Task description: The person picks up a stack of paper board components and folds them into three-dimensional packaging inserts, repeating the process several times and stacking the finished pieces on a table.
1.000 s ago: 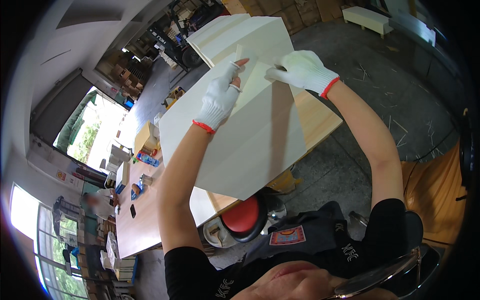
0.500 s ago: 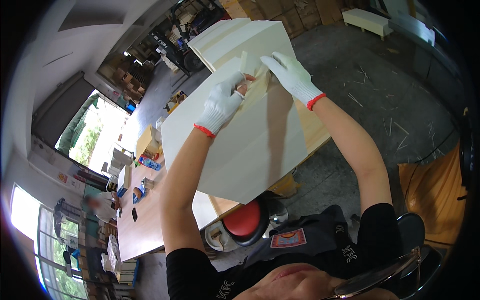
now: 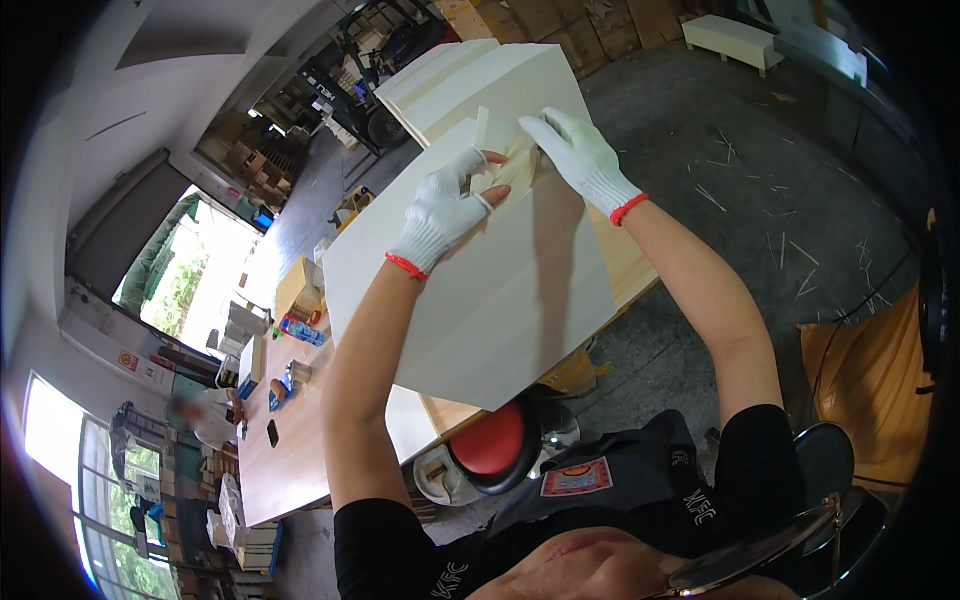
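Both my hands wear white knit gloves with red cuffs, over a large pale flat panel (image 3: 470,310). My left hand (image 3: 445,210) is open on its left part, the bare tips of thumb and index finger apart. Several thin cream strips (image 3: 520,165) lie loosely beside those fingertips, and one narrow strip (image 3: 482,125) sticks up beyond them. To the right, my right hand (image 3: 580,158) has its fingers stretched out at the far side of the strips. Its fingertips are near or touching them; its palm is hidden.
More pale boards (image 3: 500,85) are stacked beyond the panel. On the left stands a wooden table (image 3: 290,465) with a phone (image 3: 272,433) and a blue bottle (image 3: 302,331). A red stool (image 3: 492,440) is below the panel's near edge. Scraps litter the floor (image 3: 720,270) at right; a person (image 3: 212,420) sits far left.
My left thumb and index finger have spread apart, and the thumb has moved toward the right. The upright strip has shifted slightly left. My right hand has barely moved.
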Demonstrator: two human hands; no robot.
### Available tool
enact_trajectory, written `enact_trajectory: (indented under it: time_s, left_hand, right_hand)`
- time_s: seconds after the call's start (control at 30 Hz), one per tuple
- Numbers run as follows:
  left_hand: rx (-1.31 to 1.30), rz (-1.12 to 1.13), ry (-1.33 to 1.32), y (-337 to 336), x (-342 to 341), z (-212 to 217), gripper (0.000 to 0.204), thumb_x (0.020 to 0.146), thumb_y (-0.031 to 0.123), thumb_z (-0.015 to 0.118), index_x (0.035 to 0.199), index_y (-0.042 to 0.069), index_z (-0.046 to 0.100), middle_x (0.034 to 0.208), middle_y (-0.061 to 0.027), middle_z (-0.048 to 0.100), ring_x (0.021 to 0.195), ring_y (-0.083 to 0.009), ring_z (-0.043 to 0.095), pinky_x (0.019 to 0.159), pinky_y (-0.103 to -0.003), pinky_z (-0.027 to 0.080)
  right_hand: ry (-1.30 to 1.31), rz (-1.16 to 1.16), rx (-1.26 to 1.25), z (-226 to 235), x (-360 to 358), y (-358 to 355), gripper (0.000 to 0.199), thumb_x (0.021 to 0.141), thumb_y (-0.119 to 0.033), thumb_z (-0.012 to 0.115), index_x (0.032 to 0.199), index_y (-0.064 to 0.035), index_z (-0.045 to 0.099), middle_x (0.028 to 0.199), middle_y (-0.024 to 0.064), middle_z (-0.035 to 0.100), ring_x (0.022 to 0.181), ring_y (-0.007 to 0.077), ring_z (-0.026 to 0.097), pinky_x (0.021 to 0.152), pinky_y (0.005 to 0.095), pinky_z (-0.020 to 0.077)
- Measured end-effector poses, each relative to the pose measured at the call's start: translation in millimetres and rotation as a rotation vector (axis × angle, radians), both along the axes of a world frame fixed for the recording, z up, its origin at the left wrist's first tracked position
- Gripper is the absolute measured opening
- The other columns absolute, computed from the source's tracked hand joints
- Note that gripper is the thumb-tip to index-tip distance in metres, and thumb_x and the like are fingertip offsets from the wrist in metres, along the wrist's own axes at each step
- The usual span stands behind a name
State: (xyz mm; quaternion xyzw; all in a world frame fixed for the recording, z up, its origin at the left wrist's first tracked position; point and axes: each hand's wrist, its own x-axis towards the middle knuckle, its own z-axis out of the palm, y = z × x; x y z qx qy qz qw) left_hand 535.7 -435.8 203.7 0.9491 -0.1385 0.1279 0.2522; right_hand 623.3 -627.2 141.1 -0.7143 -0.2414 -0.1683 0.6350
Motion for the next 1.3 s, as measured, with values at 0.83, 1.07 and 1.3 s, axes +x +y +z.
enact_trajectory:
  time_s: [0.83, 1.07, 1.3]
  left_hand:
    - [-0.016, 0.03, 0.007, -1, 1, -2, 0.033, 0.096, 0.026, 0.065, 0.127, 0.014, 0.064, 0.096, -0.0138, 0.072, 0.085, -0.0258, 0.067, 0.079, -0.037, 0.052]
    - [0.08, 0.026, -0.031, -3, -3, 4, 0.029, 0.1, 0.024, 0.056, 0.126, 0.015, 0.064, 0.097, -0.0142, 0.072, 0.087, -0.027, 0.067, 0.081, -0.038, 0.052]
    - [0.142, 0.078, -0.062, -1, -1, -2, 0.043, 0.087, 0.035, 0.077, 0.125, 0.017, 0.066, 0.094, -0.0126, 0.072, 0.079, -0.0254, 0.065, 0.077, -0.039, 0.052]
  right_hand:
    - [0.017, -0.028, -0.058, 1, -4, -1, 0.053, 0.101, -0.053, 0.051, 0.087, -0.0022, 0.051, 0.073, 0.0109, 0.047, 0.069, 0.0225, 0.044, 0.071, 0.0365, 0.0411]
    - [-0.029, -0.037, -0.022, -1, -4, 1, 0.048, 0.102, -0.047, 0.054, 0.084, -0.0028, 0.051, 0.07, 0.011, 0.043, 0.066, 0.0216, 0.041, 0.066, 0.0362, 0.0401]
    - [0.02, -0.019, -0.045, -2, -3, 1, 0.052, 0.101, -0.054, 0.051, 0.087, -0.0037, 0.052, 0.073, 0.0105, 0.051, 0.069, 0.0226, 0.047, 0.071, 0.0366, 0.0416]
